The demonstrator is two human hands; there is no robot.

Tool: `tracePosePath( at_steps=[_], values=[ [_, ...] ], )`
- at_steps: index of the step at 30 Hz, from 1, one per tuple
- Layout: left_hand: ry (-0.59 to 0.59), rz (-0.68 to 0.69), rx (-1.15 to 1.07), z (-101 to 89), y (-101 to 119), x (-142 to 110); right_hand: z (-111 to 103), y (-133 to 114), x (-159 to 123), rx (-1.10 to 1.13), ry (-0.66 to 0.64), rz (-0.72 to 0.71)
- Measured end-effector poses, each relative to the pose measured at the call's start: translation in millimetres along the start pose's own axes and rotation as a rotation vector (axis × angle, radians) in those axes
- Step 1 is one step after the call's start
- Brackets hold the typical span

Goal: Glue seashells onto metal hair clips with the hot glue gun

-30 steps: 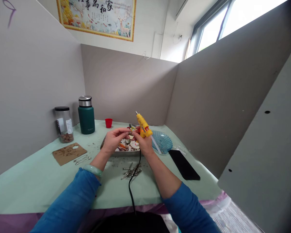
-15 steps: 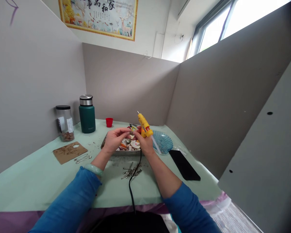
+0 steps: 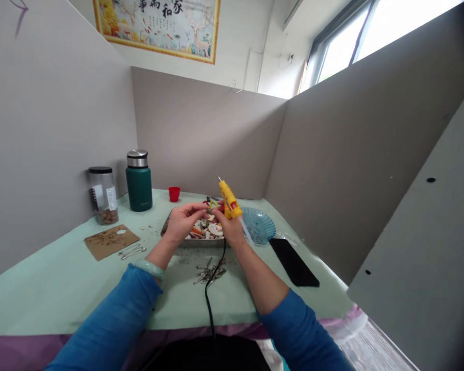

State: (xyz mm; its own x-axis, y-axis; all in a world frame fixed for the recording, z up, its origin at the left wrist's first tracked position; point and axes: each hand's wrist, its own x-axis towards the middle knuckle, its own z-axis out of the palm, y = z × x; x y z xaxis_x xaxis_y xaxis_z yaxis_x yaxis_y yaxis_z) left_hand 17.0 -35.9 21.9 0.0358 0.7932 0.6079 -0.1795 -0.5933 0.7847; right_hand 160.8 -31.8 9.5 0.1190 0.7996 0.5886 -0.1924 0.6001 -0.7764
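Observation:
A yellow hot glue gun (image 3: 229, 199) is in my right hand (image 3: 232, 226), its nozzle tilted up and a clear glue stick jutting from its rear. My left hand (image 3: 183, 220) pinches a tiny piece between thumb and fingertips, too small to make out. The fingertips of both hands nearly meet over a metal tray (image 3: 193, 243) of mixed small pieces, partly hidden by my hands. A black cord (image 3: 208, 299) runs from the glue gun toward me, across a pile of small metal clips (image 3: 206, 273).
At left stand a green flask (image 3: 139, 185) and a clear jar (image 3: 103, 198), near a brown board (image 3: 111, 242) and large pins (image 3: 132, 251). A red cup (image 3: 174, 194) sits behind. Rightward lie a blue shell-shaped dish (image 3: 261, 226) and a black phone (image 3: 294, 263). Grey partitions (image 3: 204, 134) enclose the table.
Both hands stay nearly in place over the tray. The glue gun has tilted very slightly in my right hand.

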Motion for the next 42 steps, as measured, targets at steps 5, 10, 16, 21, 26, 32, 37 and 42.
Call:
tracePosePath(
  at_steps=[5, 10, 16, 21, 26, 32, 37, 42],
  values=[
    [0.000, -0.017, 0.001, 0.4, 2, -1, -1, 0, 0, -0.004, -0.003, 0.002],
    [-0.009, -0.026, 0.006, -0.6, 1, 0, 0, -2, -1, -0.005, -0.005, -0.005],
    [-0.015, -0.016, 0.002, 0.5, 3, -1, -1, 4, 1, 0.010, -0.004, -0.017],
    [-0.030, 0.006, -0.004, 0.6, 5, -1, -2, 10, 3, 0.019, -0.002, -0.033],
    [0.024, -0.040, -0.006, -1.2, 1, 2, -1, 7, 4, 0.050, -0.026, -0.029],
    [0.028, -0.132, -0.054, -1.7, -2, 3, -1, 6, 4, 0.060, -0.040, -0.004],
    [-0.009, -0.216, -0.081, -2.3, 1, 3, -1, 2, 3, 0.040, -0.047, 0.014],
    [-0.036, -0.240, -0.053, -3.2, 3, 2, -1, -1, 4, 0.020, -0.045, 0.018]
  ],
)
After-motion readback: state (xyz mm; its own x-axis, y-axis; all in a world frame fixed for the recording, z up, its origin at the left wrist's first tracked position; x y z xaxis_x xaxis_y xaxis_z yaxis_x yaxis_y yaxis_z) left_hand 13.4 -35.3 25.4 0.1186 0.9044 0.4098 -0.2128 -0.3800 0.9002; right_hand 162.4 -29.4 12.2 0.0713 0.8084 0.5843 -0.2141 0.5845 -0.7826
